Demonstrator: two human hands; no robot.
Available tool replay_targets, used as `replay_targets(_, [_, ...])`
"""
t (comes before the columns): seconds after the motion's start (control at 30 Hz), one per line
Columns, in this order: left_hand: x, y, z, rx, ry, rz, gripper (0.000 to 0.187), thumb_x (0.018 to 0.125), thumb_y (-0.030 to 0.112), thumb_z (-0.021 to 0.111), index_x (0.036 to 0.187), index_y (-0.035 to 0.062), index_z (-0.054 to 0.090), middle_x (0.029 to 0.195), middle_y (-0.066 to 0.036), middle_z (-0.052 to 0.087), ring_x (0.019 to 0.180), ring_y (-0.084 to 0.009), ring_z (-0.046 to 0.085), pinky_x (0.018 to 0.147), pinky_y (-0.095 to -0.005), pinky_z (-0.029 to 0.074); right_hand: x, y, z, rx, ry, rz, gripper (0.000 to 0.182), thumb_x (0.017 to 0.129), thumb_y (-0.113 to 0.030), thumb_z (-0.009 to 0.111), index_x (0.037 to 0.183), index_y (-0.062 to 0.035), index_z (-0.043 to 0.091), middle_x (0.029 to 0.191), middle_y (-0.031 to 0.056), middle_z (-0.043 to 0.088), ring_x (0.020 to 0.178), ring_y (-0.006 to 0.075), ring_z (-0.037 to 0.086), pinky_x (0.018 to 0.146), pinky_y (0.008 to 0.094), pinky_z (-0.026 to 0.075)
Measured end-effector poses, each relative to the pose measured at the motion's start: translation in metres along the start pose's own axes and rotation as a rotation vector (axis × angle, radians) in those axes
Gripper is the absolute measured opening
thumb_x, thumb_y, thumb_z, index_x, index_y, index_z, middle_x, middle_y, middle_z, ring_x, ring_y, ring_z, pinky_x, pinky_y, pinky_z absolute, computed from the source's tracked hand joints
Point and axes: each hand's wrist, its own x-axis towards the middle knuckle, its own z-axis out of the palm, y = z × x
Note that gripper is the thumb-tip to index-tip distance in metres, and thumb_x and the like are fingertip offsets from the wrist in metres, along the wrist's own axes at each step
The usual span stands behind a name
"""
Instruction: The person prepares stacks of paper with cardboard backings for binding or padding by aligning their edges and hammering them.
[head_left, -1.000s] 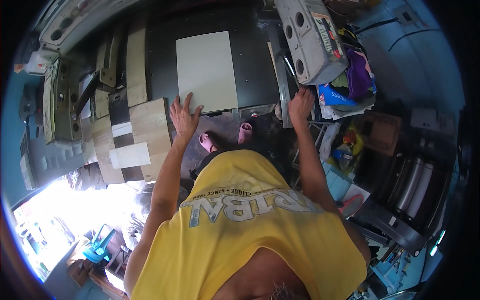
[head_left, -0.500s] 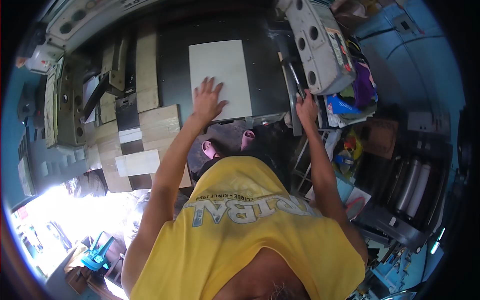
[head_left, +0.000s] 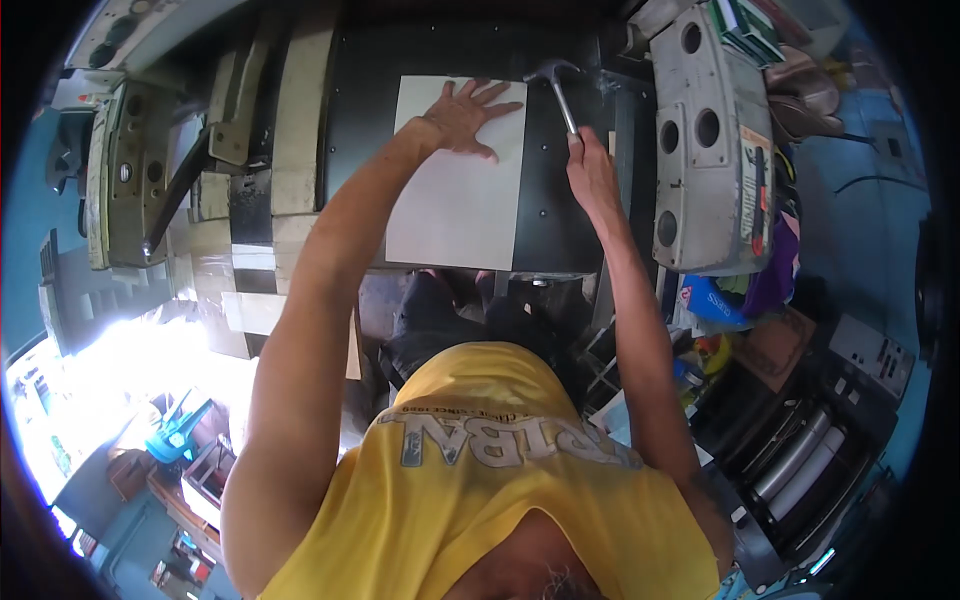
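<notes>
My left hand lies with fingers spread on the upper part of a pale rectangular sheet, which rests on a dark flat surface. To its right, my right hand is wrapped round the handle of a claw hammer. The hammer's head points away from me, just right of the sheet's far corner. Its lower handle is hidden in my fingers.
Grey metal machine housings with round holes stand at the right and left. Brown board strips lie left of the dark surface. A blue bag and rollers are at the right.
My left hand has moved farther up the sheet. My right hand has come away from the right-hand housing, and now holds the hammer over the dark surface. The view has shifted.
</notes>
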Motion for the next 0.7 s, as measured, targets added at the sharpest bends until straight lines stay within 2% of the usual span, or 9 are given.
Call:
replay_targets(0.17, [0.001, -0.001, 0.003, 0.107, -0.019, 0.044, 0.090, 0.075, 0.054, 0.077, 0.151, 0.0458, 0.030, 0.164, -0.006, 0.015, 0.148, -0.0368, 0.018, 0.116, -0.0651, 0.023, 0.008, -0.003, 0.002, -0.197, -0.079, -0.015, 0.023, 0.100, -0.018, 0.043, 0.112, -0.0037, 0.056, 0.086, 0.0308, 0.067, 0.088, 0.0525, 0.062, 0.080, 0.0611, 0.048])
replay_targets(0.47, [0.003, 0.000, -0.001, 0.146, -0.083, 0.047, 0.090, 0.075, 0.060, 0.073, 0.152, 0.0457, 0.028, 0.165, -0.007, 0.011, 0.147, -0.0400, 0.019, 0.109, -0.0675, 0.034, 0.006, -0.008, 0.000, -0.313, -0.053, -0.038, 0.020, 0.100, -0.019, 0.046, 0.110, -0.0047, 0.054, 0.083, 0.0300, 0.067, 0.085, 0.0504, 0.065, 0.077, 0.0590, 0.051])
replay_targets(0.57, [0.004, 0.000, -0.001, 0.160, -0.099, 0.049, 0.090, 0.076, 0.060, 0.072, 0.152, 0.0460, 0.027, 0.165, -0.008, 0.010, 0.148, -0.0399, 0.018, 0.109, -0.0680, 0.034, 0.002, -0.017, -0.001, -0.245, -0.001, -0.006, 0.021, 0.100, -0.020, 0.046, 0.111, -0.0050, 0.055, 0.083, 0.0290, 0.067, 0.085, 0.0499, 0.065, 0.077, 0.0587, 0.051])
replay_targets(0.7, [0.004, 0.001, -0.004, 0.167, -0.117, 0.045, 0.090, 0.077, 0.061, 0.071, 0.153, 0.0464, 0.024, 0.165, -0.008, 0.008, 0.148, -0.0398, 0.017, 0.111, -0.0680, 0.031, 0.001, -0.009, 0.008, -0.338, -0.037, -0.022, 0.021, 0.099, -0.019, 0.047, 0.114, -0.0059, 0.055, 0.083, 0.0281, 0.067, 0.084, 0.0493, 0.065, 0.075, 0.0580, 0.052])
